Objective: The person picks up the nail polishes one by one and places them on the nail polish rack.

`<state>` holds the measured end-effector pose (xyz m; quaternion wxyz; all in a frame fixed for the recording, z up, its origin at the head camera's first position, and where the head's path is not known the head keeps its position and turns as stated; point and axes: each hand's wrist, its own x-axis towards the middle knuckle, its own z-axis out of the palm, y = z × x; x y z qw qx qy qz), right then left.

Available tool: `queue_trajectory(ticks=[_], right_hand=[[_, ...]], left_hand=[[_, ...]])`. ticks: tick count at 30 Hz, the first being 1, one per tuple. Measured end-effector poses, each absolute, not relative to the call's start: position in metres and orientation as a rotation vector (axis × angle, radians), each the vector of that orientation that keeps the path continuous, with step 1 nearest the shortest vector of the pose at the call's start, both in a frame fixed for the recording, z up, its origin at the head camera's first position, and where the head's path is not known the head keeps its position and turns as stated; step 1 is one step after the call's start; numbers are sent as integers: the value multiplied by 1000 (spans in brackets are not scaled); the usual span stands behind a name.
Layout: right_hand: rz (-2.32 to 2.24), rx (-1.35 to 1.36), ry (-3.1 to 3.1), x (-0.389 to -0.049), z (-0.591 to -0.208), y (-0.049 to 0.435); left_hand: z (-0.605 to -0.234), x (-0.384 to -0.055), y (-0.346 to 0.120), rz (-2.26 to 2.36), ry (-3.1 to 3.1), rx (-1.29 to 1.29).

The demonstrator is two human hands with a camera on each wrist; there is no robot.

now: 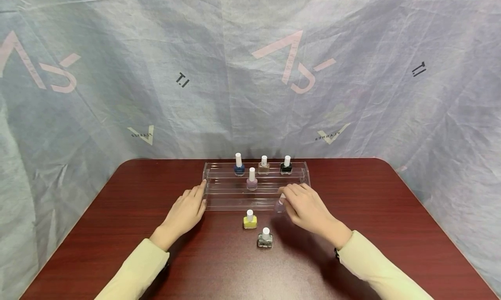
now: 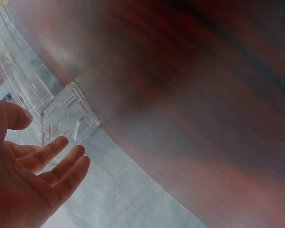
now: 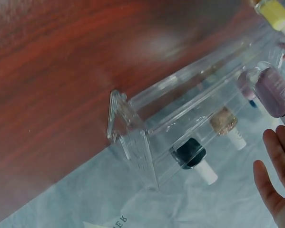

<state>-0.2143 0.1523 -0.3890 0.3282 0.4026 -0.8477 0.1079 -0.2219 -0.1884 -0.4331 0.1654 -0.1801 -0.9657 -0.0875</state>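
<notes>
My right hand (image 1: 309, 208) pinches the white cap of a mauve nail polish bottle (image 3: 274, 92) at the front tier of a clear stepped rack (image 1: 231, 203). At the rack's left end, the fingers of my left hand (image 1: 184, 208) lie against its side, loosely spread in the left wrist view. A lilac nail polish (image 1: 252, 185) stands on the middle tier. Along the top tier are a blue polish (image 1: 239, 168), a glittery brown polish (image 1: 264, 167) and a dark polish (image 1: 286, 168).
On the dark red wooden table (image 1: 352, 191), a yellow nail polish (image 1: 250, 222) and a greyish-green nail polish (image 1: 265, 240) stand in front of the rack. Behind the table's far edge hangs a grey printed cloth (image 1: 219, 108).
</notes>
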Motion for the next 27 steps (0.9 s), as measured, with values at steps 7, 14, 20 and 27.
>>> queue_trajectory(ticks=[7,14,20,27], right_hand=[[295,1016,-2218,-224,-383,154],[309,982,-2196,-235,-379,153],[299,970,-2189,-245,-376,152],[309,945,-2200,-254,-372,151]], left_hand=[[-433,-222,-188,-244,-2744,-513],[-431,-221,-188,-243,-2755,-502],[-433,-222,-188,-240,-2747,-509],[-434,-222,-189,-249,-2734,-512]])
